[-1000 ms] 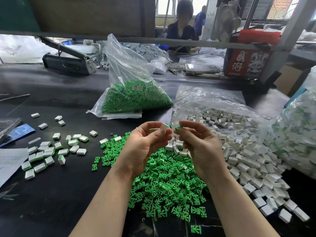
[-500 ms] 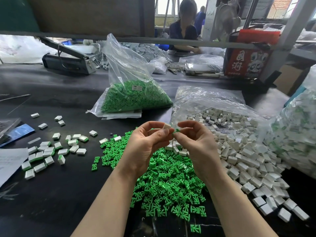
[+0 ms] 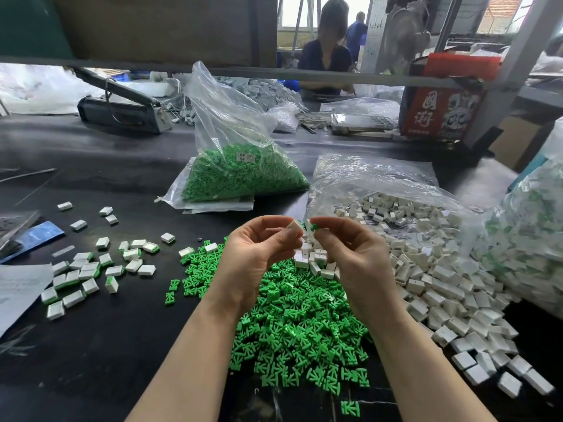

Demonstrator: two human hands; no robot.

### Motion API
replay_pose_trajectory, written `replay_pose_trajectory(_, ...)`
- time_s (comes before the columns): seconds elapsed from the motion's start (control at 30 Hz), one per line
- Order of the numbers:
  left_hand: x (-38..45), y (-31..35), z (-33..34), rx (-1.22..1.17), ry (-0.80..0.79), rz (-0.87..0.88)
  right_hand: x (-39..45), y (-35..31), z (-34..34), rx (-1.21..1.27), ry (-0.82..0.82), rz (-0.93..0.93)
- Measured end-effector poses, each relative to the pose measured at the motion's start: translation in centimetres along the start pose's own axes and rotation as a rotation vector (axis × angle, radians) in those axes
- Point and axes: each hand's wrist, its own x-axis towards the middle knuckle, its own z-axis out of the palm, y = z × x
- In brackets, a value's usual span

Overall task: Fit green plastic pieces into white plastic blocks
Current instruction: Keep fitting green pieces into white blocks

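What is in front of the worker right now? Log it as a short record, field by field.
left hand: left hand pinches one white block
right hand: right hand pinches one green piece
fit state: piece and block close together, not yet joined
loose green pile: green pieces heaped under both hands
loose white pile: white blocks to the right, spilling from a clear bag
finished group: assembled blocks scattered to the left
stock: bag of green pieces behind, on the black table
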Motion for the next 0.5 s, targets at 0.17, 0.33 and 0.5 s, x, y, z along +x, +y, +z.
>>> replay_pose_trajectory(0.17, -0.13, -0.20, 0.22, 0.131, -0.027, 0.044, -0.07, 0.20, 0.07, -0.139, 0.046, -0.058)
replay_pose_trajectory(0.33, -0.20, -0.24, 0.05, 0.170, -0.016, 0.100, -0.16, 0.24, 0.07, -0.306, 0.052, -0.139)
replay_pose_trajectory(0.5, -0.11, -0.41, 0.10, 0.204, 0.011, 0.156, -0.15, 0.06, 0.05, -0.362, 0.047, -0.149)
